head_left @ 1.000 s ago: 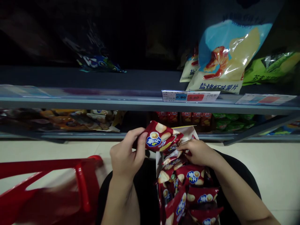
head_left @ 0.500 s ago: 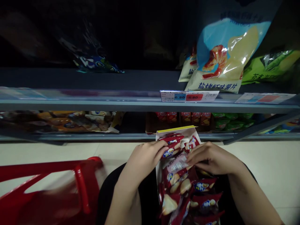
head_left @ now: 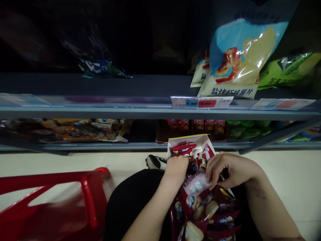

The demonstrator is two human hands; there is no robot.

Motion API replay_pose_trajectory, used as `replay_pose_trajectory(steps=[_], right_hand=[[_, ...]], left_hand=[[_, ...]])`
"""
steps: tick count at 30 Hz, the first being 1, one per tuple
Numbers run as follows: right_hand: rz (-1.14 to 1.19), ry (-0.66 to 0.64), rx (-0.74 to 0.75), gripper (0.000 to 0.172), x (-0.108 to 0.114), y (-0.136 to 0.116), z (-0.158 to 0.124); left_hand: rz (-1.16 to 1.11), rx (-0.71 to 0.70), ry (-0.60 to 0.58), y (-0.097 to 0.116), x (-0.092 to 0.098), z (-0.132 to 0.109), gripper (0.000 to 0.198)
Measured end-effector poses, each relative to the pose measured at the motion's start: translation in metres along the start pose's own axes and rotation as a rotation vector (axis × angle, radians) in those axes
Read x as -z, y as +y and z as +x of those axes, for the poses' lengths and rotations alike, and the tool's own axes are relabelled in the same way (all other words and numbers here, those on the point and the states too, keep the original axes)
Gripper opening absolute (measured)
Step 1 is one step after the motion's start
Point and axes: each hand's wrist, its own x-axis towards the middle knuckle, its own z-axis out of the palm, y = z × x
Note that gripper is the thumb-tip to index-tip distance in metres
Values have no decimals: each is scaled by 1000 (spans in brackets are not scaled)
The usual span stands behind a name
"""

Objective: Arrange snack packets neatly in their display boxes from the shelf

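An open white carton [head_left: 198, 142] rests on my lap, packed with several small red snack packets [head_left: 200, 207]. My left hand [head_left: 176, 168] reaches down into the carton, its fingers buried among the packets and out of sight. My right hand [head_left: 230, 169] is curled on the right side of the carton, its fingers pinching a packet turned back side up [head_left: 195, 184] that shows a pale printed label. More red packets [head_left: 184, 149] stand at the carton's far end.
A red shopping basket [head_left: 50, 197] sits at the lower left. Grey shelves [head_left: 100, 112] run across ahead, with a shrimp-picture chip bag [head_left: 238, 63], green bags [head_left: 286, 70], price tags [head_left: 202, 102] and lower-shelf snacks [head_left: 75, 129]. A shoe [head_left: 155, 162] shows on the pale floor.
My left hand brought the red packet it held down into the carton and pushed in among the others. My right hand shifted right and took hold of a packet lying label side up.
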Motion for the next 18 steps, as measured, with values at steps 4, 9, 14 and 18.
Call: replay_pose_trajectory(steps=[4, 9, 14, 18], right_hand=[[90, -76, 34, 20, 1, 8, 4], [154, -112, -126, 25, 0, 12, 11], [302, -9, -205, 25, -7, 22, 22], [642, 531, -327, 28, -14, 34, 34]], left_hand=[[-60, -36, 12, -15, 2, -4, 31], [-487, -216, 231, -62, 19, -42, 28], [-514, -315, 33, -45, 17, -58, 24], [-433, -275, 10, -30, 14, -51, 25]])
